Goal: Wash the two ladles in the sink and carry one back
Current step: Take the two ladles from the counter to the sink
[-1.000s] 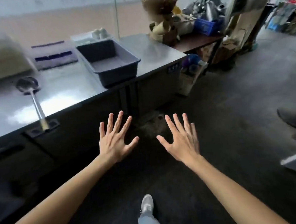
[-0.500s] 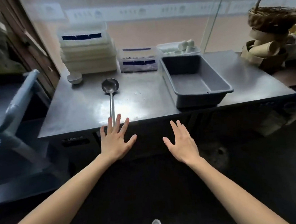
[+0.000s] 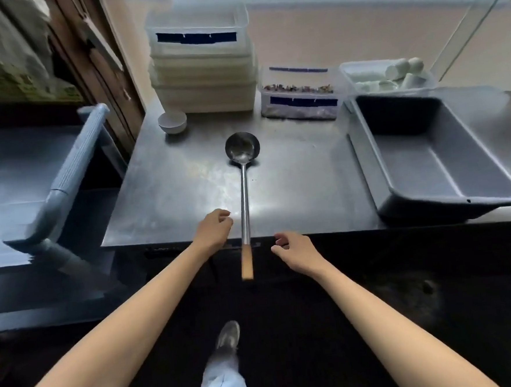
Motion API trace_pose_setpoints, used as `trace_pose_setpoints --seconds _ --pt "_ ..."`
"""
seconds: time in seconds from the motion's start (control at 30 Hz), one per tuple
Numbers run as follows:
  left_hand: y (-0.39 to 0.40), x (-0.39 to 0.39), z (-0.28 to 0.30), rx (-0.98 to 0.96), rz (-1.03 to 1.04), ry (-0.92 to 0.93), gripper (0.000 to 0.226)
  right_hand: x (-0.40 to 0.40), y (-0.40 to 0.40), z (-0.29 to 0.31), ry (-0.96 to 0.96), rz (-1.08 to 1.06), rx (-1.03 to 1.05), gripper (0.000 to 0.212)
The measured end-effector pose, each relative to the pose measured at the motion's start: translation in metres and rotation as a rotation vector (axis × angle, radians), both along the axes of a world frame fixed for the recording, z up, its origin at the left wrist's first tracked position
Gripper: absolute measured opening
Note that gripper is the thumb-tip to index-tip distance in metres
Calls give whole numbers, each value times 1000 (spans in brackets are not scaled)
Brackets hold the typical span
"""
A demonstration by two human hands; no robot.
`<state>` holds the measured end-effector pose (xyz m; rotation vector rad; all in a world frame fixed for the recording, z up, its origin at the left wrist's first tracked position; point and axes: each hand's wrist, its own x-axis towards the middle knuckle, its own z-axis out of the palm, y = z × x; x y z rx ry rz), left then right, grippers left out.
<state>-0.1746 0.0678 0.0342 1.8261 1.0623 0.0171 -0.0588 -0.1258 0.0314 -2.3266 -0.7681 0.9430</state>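
1. Pale shoe [image 3: 228,335] and a light trouser leg show nearest, on the dark floor between 2 bare forearms.
2. Left hand [image 3: 213,230] hovers over the table's front edge just left of the ladle's shaft, its grip loosely curled and holding nothing.
3. Right hand [image 3: 294,250] hangs just in front of the edge, right of the handle, grip loosely curled too, not touching it.
4. Between them, the ladle [image 3: 243,194] lies on the steel table [image 3: 173,199], wooden handle end overhanging the front edge, bowl up and pointing away.
5. At right sits 1 grey tub [image 3: 427,157], tilted over the edge.
6. Farther back stand a small white bowl [image 3: 172,122], stacked clear boxes [image 3: 202,76], a box with blue tape [image 3: 300,99] and a tray of white rolls [image 3: 388,73].
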Motion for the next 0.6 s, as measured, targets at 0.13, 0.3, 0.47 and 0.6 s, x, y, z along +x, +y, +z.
trace_pose_setpoints --seconds 0.13,0.3,0.47,0.6 --pt "51 34 -26 -228 22 -10 38 3 69 -28 125 -131 -20 48" --pt "83 66 -48 -466 -20 13 25 1 127 -57 186 -235 -120 57" --pt "97 84 -63 -593 -39 20 30 0 146 -74 117 -291 -176 49" --pt "99 98 -65 -613 -28 -1 23 4 150 -70 158 -270 -153 22"
